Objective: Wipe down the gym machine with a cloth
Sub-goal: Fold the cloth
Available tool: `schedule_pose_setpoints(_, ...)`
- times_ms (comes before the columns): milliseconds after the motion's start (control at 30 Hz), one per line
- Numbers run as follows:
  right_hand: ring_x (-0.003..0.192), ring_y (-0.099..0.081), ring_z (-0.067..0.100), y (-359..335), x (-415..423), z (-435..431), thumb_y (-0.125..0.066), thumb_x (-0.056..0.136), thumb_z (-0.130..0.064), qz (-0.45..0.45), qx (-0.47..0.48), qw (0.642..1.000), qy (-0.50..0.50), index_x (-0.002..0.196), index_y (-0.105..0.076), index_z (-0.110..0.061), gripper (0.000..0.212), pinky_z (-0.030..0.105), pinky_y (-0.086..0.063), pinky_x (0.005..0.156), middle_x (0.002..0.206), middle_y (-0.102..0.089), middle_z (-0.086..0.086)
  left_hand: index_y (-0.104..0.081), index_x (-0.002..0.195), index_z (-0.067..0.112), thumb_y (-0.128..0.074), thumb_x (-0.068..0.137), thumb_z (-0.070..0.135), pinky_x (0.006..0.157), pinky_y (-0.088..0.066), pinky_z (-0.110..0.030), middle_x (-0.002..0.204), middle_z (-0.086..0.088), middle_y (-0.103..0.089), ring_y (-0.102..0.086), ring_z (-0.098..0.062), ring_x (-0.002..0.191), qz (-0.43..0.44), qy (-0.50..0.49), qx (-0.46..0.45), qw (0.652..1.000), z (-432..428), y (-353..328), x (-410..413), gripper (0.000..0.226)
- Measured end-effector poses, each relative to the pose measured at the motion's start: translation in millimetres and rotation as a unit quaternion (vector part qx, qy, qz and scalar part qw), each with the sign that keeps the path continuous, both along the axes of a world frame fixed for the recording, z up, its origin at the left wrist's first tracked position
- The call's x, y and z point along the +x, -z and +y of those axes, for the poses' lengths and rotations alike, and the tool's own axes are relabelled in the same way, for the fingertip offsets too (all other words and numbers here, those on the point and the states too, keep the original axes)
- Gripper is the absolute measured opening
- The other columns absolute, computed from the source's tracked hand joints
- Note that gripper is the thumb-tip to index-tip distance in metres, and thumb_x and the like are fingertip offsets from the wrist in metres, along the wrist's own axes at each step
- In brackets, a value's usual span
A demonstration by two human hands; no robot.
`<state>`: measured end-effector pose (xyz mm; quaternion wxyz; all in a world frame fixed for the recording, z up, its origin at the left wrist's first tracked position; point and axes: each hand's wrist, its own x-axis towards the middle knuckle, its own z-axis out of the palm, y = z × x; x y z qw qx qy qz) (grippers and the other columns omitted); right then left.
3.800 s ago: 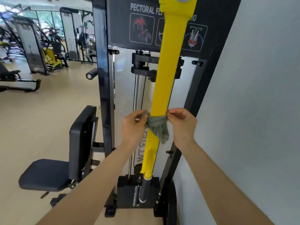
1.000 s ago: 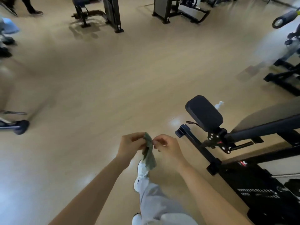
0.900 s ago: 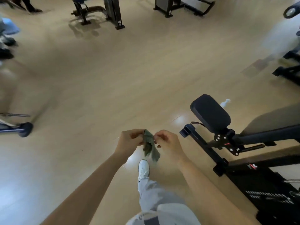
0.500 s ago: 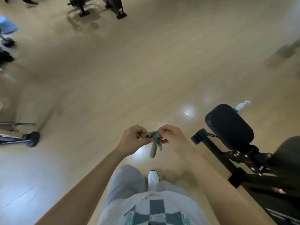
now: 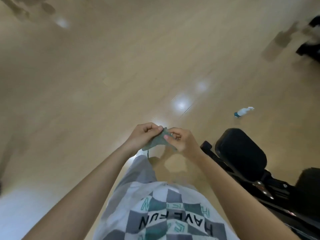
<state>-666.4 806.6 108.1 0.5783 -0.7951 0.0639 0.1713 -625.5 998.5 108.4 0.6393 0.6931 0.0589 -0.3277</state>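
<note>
Fingers (image 5: 160, 129) of both hands pinch one small grey-green cloth (image 5: 158, 140) at its top edge, held up in the air in front of the body over the floor (image 5: 103, 75). Left hand (image 5: 144, 135) grips the left part between thumb and forefinger; right hand (image 5: 181, 142) grips the right part the same way, the two hands nearly touching. One loose thread or corner hangs from the cloth's lower edge; the blur makes it hard to say which.

One black roller pad (image 5: 240, 153) of a gym machine sits just right of the right wrist, with the machine's dark frame (image 5: 266, 191) running on toward the lower right corner. One small spray bottle (image 5: 243, 111) with a white top lies or stands on the floor beyond the pad, well apart from the hands. A second dark piece of equipment (image 5: 310, 47) shows, smeared, at the upper right edge.

Below the hands are two bare forearms, a checked shirt (image 5: 166, 213) printed "HAVE FUN", and one grey trouser leg (image 5: 138, 170). Nothing stands between the hands and the pad.
</note>
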Motion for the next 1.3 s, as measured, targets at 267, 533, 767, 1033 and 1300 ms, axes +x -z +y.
schedule_pose_setpoints(267, 0.064, -0.053, 0.017, 3, 160, -63, -0.067, 0.094, -0.025, 0.091, 0.087, 0.967, 0.221, 0.077, -0.072, -0.02, 0.018, 0.033, -0.048, 0.057, 0.071, -0.059, 0.007, -0.067, 0.08, 0.001, -0.082, 0.084, 0.011, 0.061, -0.041, -0.019, 0.071, -0.001, -0.059, -0.053, -0.011, 0.066, -0.012, 0.249, 0.046, 0.967, -41, 23, 205, 0.019)
schedule_pose_setpoints(533, 0.084, -0.072, 0.01, 44, 271, -194, -0.059, 0.101, -0.016, 0.114, 0.149, 0.904, 0.384, 0.094, -0.072, -0.007, 0.018, 0.027, -0.058, 0.073, 0.094, -0.074, 0.0, -0.07, 0.087, 0.007, -0.073, 0.09, 0.006, 0.075, -0.046, -0.025, 0.08, -0.002, -0.069, -0.062, -0.011, 0.077, -0.021, 0.279, 0.094, 0.955, -172, 57, 377, 0.004)
schedule_pose_setpoints(767, 0.08, -0.061, 0.02, 72, 333, -334, -0.065, 0.097, -0.012, 0.117, 0.086, 0.866, 0.478, 0.079, -0.069, -0.019, 0.02, 0.033, -0.053, 0.077, 0.084, -0.067, 0.006, -0.074, 0.093, 0.007, -0.068, 0.094, 0.005, 0.068, -0.052, -0.02, 0.079, -0.009, -0.072, -0.065, -0.011, 0.07, -0.036, 0.292, 0.095, 0.951, -346, 62, 476, 0.007)
schedule_pose_setpoints(1033, 0.058, -0.061, 0.016, 79, 362, -483, -0.067, 0.093, -0.006, 0.139, 0.082, 0.752, 0.639, 0.1, -0.073, -0.007, 0.009, 0.027, -0.053, 0.052, 0.069, -0.068, 0.006, -0.08, 0.096, 0.024, -0.071, 0.092, 0.022, 0.062, -0.038, -0.025, 0.052, 0.018, -0.052, -0.046, -0.004, 0.056, -0.155, 0.4, 0.144, 0.892, -563, 75, 543, 0.01)
schedule_pose_setpoints(1300, 0.084, -0.068, 0.025, 107, 365, -617, -0.064, 0.095, -0.008, 0.117, 0.212, 0.546, 0.802, 0.103, -0.072, -0.007, 0.011, 0.034, -0.058, 0.079, 0.1, -0.073, 0.015, -0.078, 0.1, 0.014, -0.073, 0.089, 0.014, 0.072, -0.053, -0.028, 0.089, -0.006, -0.073, -0.065, -0.019, 0.078, -0.026, 0.521, 0.122, 0.845, -790, 117, 557, 0.011)
